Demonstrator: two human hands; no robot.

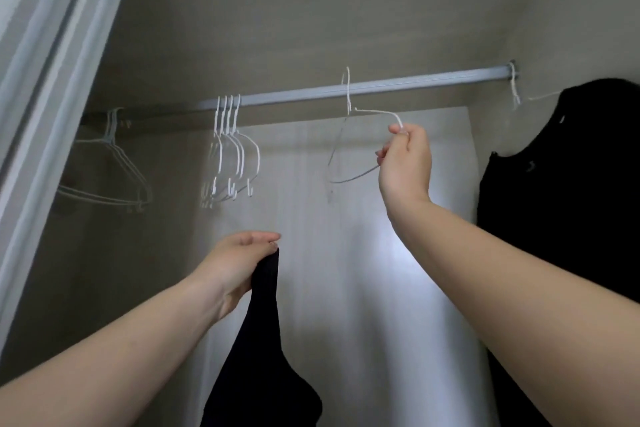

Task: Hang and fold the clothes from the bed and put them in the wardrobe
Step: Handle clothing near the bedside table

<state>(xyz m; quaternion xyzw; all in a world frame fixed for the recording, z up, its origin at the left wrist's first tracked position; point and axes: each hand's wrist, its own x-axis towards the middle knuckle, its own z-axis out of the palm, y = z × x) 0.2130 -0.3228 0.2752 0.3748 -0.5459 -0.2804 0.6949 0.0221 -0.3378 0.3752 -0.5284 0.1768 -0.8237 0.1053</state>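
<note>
Clothes: one black garment (pixel 568 163) already hangs on the wardrobe rail (pixel 381 87); left hand (pixel 235 267) grips another dark garment (pixel 263 340), unhung, while right hand (pixel 405 163) pinches a white hanger (pixel 360 135).

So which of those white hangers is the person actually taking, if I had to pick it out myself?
Find the grey rail across the wardrobe. Right of the bunch of four hangers on it, one white hanger sits alone near the rail's middle. It is the only one tilted and pinched at its shoulder by the right hand.
</note>
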